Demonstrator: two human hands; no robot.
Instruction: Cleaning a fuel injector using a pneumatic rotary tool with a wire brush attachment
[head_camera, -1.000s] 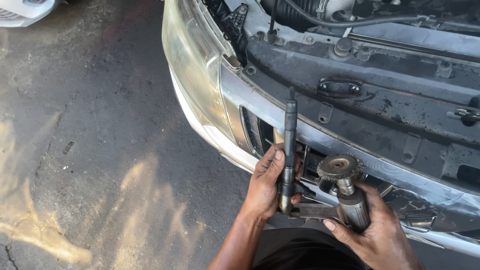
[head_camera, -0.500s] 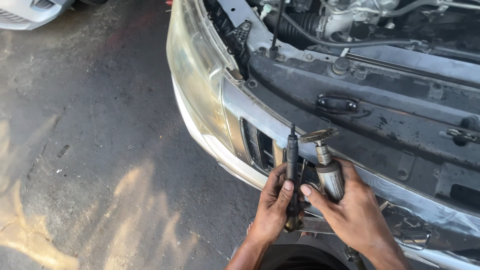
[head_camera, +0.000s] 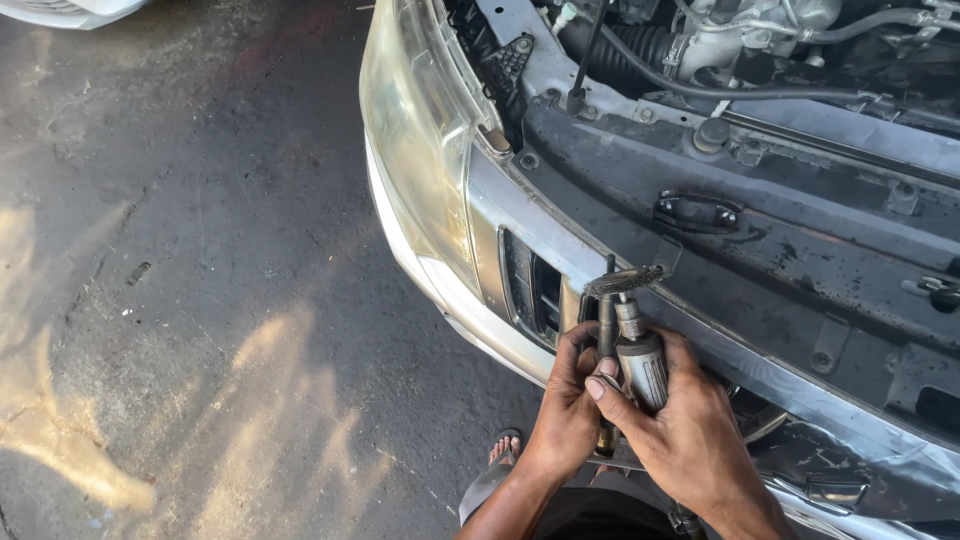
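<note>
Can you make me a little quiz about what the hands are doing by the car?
1. True or false: both hands hold metal parts in front of the silver car grille.
2. Which hand grips the grey ribbed metal cylinder? A) left B) right
3. What does the left hand hold?

Key:
1. True.
2. B, the right hand.
3. A thin dark metal rod, standing upright beside the cylinder.
</note>
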